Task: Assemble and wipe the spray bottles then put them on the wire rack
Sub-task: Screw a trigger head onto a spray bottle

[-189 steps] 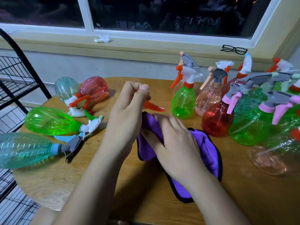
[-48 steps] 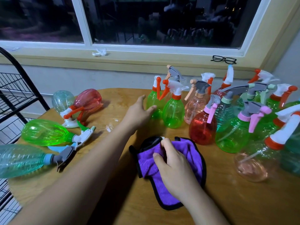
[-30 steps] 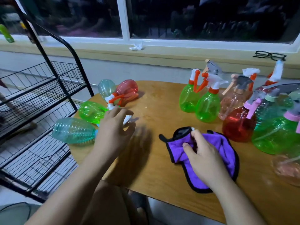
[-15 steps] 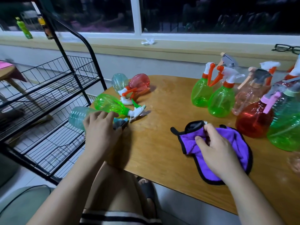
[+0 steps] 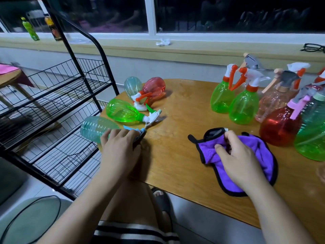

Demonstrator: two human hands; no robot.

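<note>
wooden table (image 5: 184,155) fills the head view, with the black wire rack (image 5: 61,106) standing just beside its left edge, shelves bare wire; the left hand (image 5: 119,147) lies at the near-left corner of the table, fingers curled over the neck and dark trigger head of a teal bottle (image 5: 95,128) that rests on its side, base jutting past the edge toward the rack; just beyond it a green bottle (image 5: 123,111) lies the same way, and farther off a red bottle (image 5: 153,87) and a pale bottle (image 5: 132,85) lie touching; the right hand (image 5: 241,159) pinches a fold of the purple cloth (image 5: 260,155), which is spread flat on the table; upright bottles crowd the far right, two green ones (image 5: 243,108) in front and a red one (image 5: 279,129) near the cloth; on the window sill sit a crumpled tissue (image 5: 163,42), glasses (image 5: 314,48) and a green drink bottle (image 5: 30,30); its label is too blurred to read.
</note>
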